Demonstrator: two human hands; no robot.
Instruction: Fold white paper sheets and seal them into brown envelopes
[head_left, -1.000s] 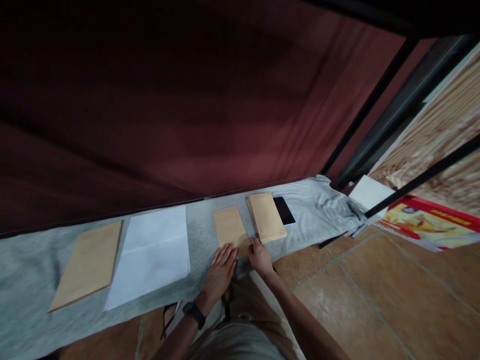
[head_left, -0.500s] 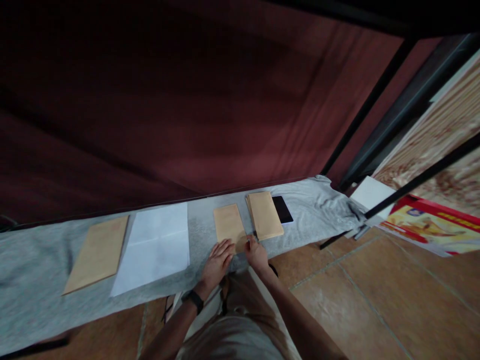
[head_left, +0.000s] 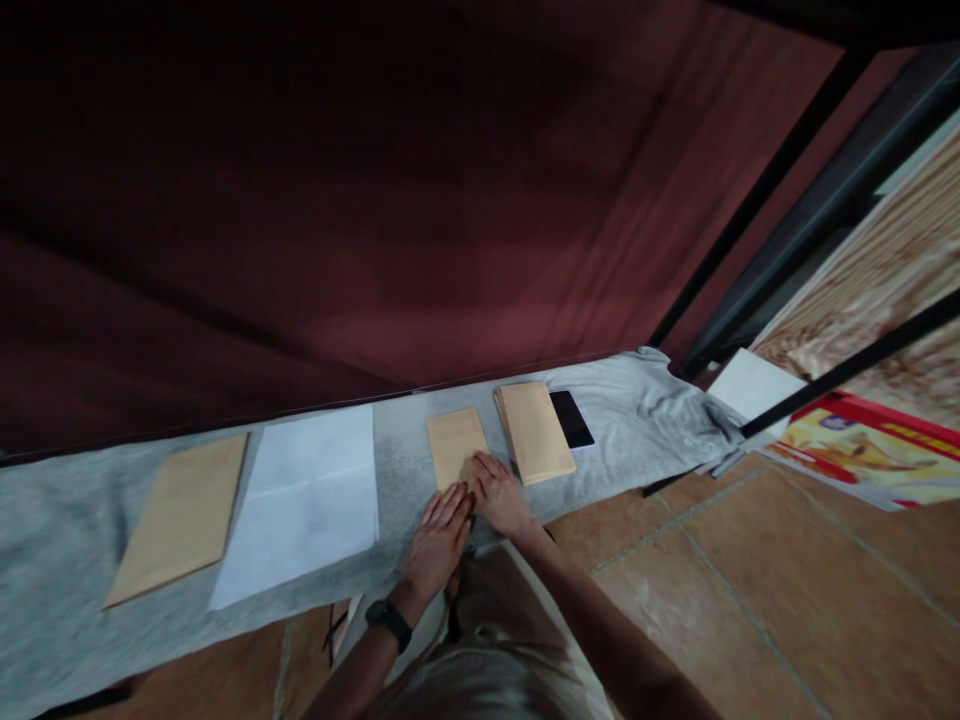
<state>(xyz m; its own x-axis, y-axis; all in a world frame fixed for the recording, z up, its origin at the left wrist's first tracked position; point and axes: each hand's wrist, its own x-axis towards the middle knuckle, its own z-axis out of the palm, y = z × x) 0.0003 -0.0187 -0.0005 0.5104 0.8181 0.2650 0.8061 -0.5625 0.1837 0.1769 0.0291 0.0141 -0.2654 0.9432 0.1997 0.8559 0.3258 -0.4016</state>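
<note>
A brown paper envelope (head_left: pixel 454 443) lies on the grey cloth in front of me, its near end covered by my hands. My left hand (head_left: pixel 441 530) rests flat on the envelope's near left part, fingers stretched out. Beside it, my right hand (head_left: pixel 496 492) lies with extended fingers on the near right part, and the two hands touch or nearly touch. Just right of the envelope is a stack of brown envelopes (head_left: pixel 536 432). A dark-screened tablet or phone (head_left: pixel 574 420) sits partly beneath that stack.
White paper sheets (head_left: pixel 311 500) with a crease lie to the left, and a larger brown envelope (head_left: pixel 180 515) lies beyond them. Grey cloth (head_left: pixel 405 440) covers the narrow table. A dark red curtain (head_left: pixel 420 290) hangs behind. Black metal bars (head_left: pixel 757 210) and a colourful box (head_left: pixel 870 450) are at right.
My right hand has gone from a pinch at the envelope's near right edge to lying on it with fingers extended. The left hand stays on the envelope. The view has shifted slightly.
</note>
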